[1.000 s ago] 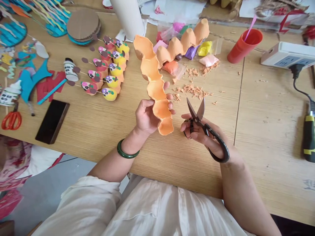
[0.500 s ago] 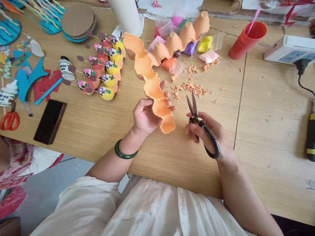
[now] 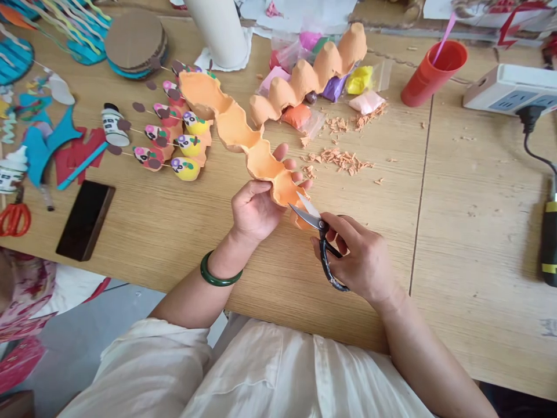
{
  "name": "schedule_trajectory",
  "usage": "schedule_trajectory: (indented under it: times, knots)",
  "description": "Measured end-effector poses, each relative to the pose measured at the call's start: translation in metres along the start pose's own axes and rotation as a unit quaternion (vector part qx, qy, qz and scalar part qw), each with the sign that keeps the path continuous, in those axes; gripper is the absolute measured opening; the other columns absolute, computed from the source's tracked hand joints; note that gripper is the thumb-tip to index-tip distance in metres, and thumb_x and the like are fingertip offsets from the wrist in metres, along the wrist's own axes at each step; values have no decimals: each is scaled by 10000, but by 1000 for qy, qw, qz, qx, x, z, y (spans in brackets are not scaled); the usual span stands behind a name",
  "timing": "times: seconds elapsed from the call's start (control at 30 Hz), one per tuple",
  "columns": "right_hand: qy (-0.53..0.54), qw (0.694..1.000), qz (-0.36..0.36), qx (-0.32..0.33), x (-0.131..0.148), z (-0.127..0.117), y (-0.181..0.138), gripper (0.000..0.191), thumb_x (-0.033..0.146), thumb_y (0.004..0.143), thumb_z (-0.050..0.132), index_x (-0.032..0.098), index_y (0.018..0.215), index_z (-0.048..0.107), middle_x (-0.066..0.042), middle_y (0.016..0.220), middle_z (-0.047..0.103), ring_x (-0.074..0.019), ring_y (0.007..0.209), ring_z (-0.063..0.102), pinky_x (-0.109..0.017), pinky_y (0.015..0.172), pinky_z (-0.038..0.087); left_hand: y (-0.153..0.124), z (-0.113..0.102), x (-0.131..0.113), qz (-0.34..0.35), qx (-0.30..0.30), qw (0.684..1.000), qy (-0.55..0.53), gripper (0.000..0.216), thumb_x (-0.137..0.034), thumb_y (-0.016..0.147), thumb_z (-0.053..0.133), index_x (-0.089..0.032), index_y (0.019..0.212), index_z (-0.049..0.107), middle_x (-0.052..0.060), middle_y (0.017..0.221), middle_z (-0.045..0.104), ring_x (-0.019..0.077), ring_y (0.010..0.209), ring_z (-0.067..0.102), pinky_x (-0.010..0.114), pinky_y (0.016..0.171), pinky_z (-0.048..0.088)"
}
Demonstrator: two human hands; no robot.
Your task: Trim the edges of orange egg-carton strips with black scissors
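My left hand [image 3: 260, 210] grips an orange egg carton strip [image 3: 237, 129] from beneath, thumb on its near edge and fingertips showing past the far edge. The strip's cups face up, and it slants away to the upper left. In my right hand [image 3: 359, 249] is a pair of black-handled scissors [image 3: 322, 232]. Their blades are parted and lie over the strip's near end cup, covering part of it; whether they touch the rim I cannot tell. A second orange strip [image 3: 304, 78] rests cups-down on the table beyond, with orange trimmings [image 3: 342, 159] scattered in front of it.
Painted yellow and red egg shapes [image 3: 189, 145] stand left of the strip. Farther left lie a black phone [image 3: 86, 220], a glue bottle [image 3: 115, 125] and red-handled scissors [image 3: 15, 217]. A red cup [image 3: 433, 75] and a white power strip [image 3: 509, 90] are at the right. Clay packets [image 3: 360, 79] lie at the back.
The scissors have moved left and turned, so their blades now lie over the strip's near end. The strip's far end has swung left, now covering some painted egg shapes.
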State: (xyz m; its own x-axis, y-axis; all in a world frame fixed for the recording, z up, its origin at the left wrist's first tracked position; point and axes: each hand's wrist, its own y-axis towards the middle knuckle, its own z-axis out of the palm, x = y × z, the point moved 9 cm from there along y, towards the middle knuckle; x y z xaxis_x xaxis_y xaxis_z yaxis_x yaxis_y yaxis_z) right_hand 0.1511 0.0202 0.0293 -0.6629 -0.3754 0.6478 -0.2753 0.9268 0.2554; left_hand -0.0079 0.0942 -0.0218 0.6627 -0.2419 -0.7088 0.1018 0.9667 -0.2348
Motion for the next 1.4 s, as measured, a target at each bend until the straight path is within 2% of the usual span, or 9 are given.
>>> schedule_trajectory:
  times: [0.13,0.37,0.63,0.8,1.13,1.4]
  knots:
    - [-28,999,-17,-1,5,1,-2,284,211,903,645,132,1169,705,-14,816,703,-78,517,489,-215,507,409,0,-2,0,2,-9,1000,11,550,-200,804,504,-265,1328,658,25,1007,777,266,1126,728,480,1117,538]
    - [-44,999,-30,-4,10,1,-2,298,221,937,628,96,1191,721,-24,792,701,-95,544,516,-228,506,419,-1,0,2,-1,6,1000,-25,575,-180,797,542,-295,1356,612,0,1024,768,247,1079,741,474,1151,506]
    - [-36,999,-26,3,11,2,-3,305,236,968,613,104,1226,709,-25,796,694,-90,528,506,-220,488,416,2,-5,8,-18,4,1000,16,476,-286,849,535,-273,1318,620,34,1118,755,301,1257,669,536,1158,489]
    - [-13,1000,-20,10,12,1,-1,327,333,995,615,96,1202,702,-37,811,699,-95,540,531,-225,495,419,4,-3,10,-22,34,999,19,468,-271,819,541,-265,1278,633,31,1131,737,285,1250,663,507,1146,499]
    - [-13,999,-28,11,13,1,0,401,486,982,640,128,1145,711,-28,782,707,-129,610,576,-254,585,433,3,-3,12,-36,17,999,34,426,-315,819,534,-243,1218,665,38,1107,739,255,1165,690,416,1048,562]
    - [4,999,-9,49,11,8,0,571,618,985,591,137,1274,697,-50,815,717,-146,650,592,-267,619,435,0,-10,17,-51,-23,998,21,407,-346,830,566,-262,1217,658,52,1077,747,289,1216,679,480,1116,518]
